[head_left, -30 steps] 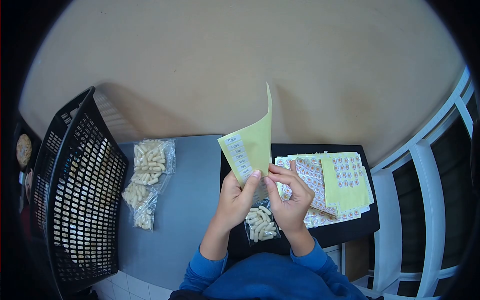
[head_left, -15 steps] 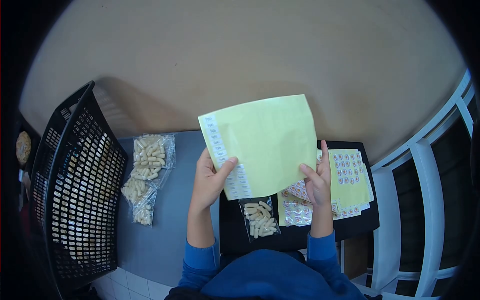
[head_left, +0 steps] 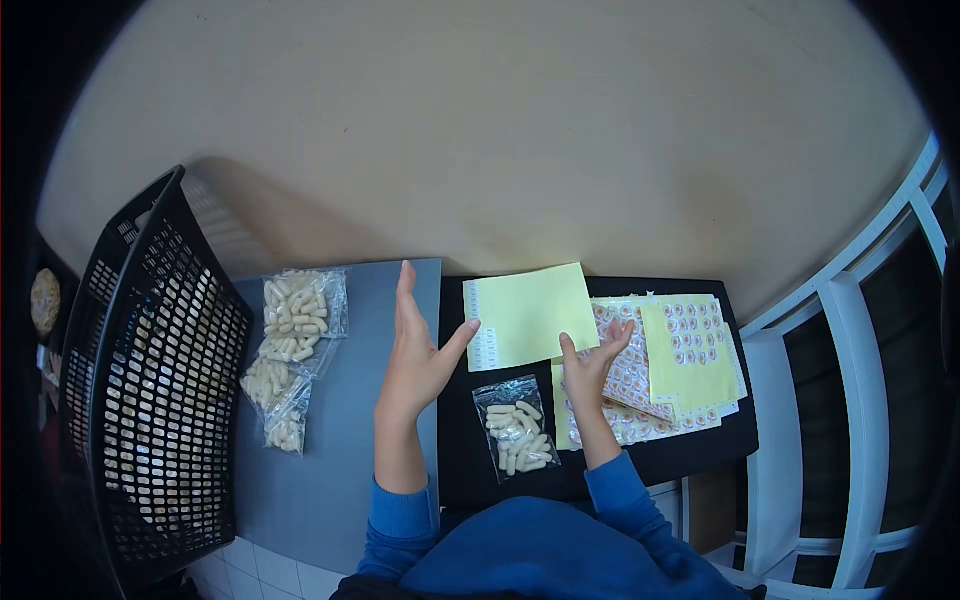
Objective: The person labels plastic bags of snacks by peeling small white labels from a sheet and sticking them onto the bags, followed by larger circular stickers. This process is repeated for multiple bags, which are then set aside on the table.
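A pale yellow label sheet (head_left: 530,315) lies low over the black table, with small white labels in a strip along its left side. My left hand (head_left: 415,360) is open, fingers stretched upward, its thumb tip right at the sheet's left edge. At the lower right corner of the sheet, my right hand (head_left: 592,375) has its fingers spread and its thumb at the edge. Just below the sheet sits a clear bag of pale capsules (head_left: 520,432). Sheets of round printed stickers (head_left: 690,330) are spread beside and under my right hand.
More bagged capsules (head_left: 297,305) lie on the grey board (head_left: 350,480) at left. A tall black perforated basket (head_left: 160,400) stands further left. The black tabletop (head_left: 700,440) ends near a white slatted frame (head_left: 855,400) on the right. A beige wall (head_left: 480,130) rises behind.
The yellow sheet has gone from raised between both hands down toward the black table. Both hands have loosened from it, and my right hand has shifted left.
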A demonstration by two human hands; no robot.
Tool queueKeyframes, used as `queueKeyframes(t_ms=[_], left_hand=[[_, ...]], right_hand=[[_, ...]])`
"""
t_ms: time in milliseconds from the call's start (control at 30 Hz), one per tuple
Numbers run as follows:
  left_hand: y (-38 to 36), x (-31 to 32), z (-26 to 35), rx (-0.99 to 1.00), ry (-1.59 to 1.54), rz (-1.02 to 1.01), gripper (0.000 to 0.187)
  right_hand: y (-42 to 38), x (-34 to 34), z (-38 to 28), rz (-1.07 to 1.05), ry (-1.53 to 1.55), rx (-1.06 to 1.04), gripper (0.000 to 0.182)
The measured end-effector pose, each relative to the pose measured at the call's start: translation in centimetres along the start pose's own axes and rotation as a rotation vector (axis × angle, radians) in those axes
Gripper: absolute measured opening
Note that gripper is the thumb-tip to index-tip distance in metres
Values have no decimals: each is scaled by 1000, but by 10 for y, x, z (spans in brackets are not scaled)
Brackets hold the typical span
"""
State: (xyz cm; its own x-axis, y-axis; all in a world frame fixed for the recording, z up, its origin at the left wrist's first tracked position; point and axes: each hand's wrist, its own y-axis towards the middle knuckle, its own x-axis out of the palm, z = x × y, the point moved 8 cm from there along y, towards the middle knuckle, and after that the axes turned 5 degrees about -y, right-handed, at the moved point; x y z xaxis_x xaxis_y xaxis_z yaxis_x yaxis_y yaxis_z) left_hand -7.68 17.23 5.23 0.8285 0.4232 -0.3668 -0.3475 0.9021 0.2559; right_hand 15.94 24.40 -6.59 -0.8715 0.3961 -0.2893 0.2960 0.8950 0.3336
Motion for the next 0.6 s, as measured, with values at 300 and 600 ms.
queueKeyframes(t_ms=[300,600], left_hand=[[1,-10,-6,16,77,18,77],[1,5,-13,13,109,-91,65]], right_hand=[[-66,27,-16,-693,-349,-210,86],[-58,16,-32,-767,560,214,77]])
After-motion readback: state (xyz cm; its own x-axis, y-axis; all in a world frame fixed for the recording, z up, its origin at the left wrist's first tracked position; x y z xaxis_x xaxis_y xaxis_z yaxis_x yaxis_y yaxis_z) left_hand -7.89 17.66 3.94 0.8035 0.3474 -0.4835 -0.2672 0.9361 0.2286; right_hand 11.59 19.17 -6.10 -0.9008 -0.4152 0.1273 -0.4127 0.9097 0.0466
